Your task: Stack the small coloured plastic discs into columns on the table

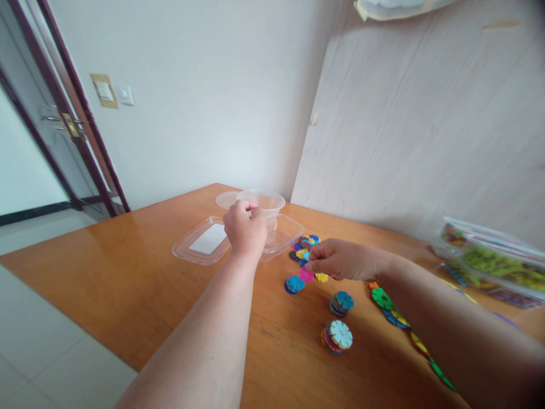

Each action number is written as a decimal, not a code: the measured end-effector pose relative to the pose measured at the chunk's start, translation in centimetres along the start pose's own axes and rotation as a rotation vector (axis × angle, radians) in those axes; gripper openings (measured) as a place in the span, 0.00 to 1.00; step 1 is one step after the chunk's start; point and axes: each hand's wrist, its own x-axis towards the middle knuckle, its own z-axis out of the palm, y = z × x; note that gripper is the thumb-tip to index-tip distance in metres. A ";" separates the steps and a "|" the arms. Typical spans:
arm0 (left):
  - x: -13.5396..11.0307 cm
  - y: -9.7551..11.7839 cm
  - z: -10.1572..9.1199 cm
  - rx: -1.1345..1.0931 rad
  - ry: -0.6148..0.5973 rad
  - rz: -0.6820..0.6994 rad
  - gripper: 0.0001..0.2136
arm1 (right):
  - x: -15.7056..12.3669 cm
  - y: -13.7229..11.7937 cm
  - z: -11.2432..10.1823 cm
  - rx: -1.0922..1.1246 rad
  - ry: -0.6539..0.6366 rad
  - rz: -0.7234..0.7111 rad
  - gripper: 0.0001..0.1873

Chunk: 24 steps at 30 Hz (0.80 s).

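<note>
My left hand (246,226) is closed, fingers curled together, in front of a clear round plastic bowl (272,202); whatever it may hold is hidden. My right hand (336,259) pinches at the edge of a pink flower-shaped plastic disc (305,275). Behind those fingertips lies a loose pile of blue, yellow and dark discs (304,244). A yellow disc (321,278) is just under the hand. Closer to me stand a short blue-topped stack (294,284), a taller blue-topped stack (342,301) and a stack with a pale disc on top (339,335).
A clear rectangular tray (293,230) is by the bowl, and a clear lid with a white label (181,250) lies to its left. A row of overlapping coloured discs (383,299) runs under my right forearm. Clear boxes of coloured pieces (489,258) sit at the right.
</note>
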 end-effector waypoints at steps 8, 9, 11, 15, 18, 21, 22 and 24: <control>0.0 0.0 0.0 -0.006 0.002 0.006 0.06 | 1.2 0.5 0.7 -0.059 -0.003 -0.046 0.13; 0.0 0.0 0.0 -0.006 0.003 0.004 0.06 | 1.2 0.6 0.4 -0.044 0.021 -0.011 0.12; 0.0 0.1 0.0 -0.010 0.002 0.001 0.06 | 1.1 1.0 -0.1 -0.005 0.069 0.078 0.08; -0.1 0.1 -0.1 -0.015 0.003 0.003 0.06 | 1.1 1.7 -0.5 -0.100 0.136 0.131 0.12; 0.0 0.2 -0.1 -0.004 0.001 0.002 0.06 | 1.4 1.7 0.0 -0.294 0.175 0.094 0.15; 0.0 0.2 -0.1 0.009 -0.002 0.003 0.06 | 1.7 1.4 0.6 -0.441 0.266 0.041 0.17; 0.0 0.1 -0.1 0.013 -0.001 0.003 0.07 | 1.8 1.3 0.7 -0.446 0.289 0.046 0.18; 0.1 0.0 0.0 0.016 0.000 0.005 0.07 | 2.1 1.3 0.8 -0.401 0.296 0.094 0.16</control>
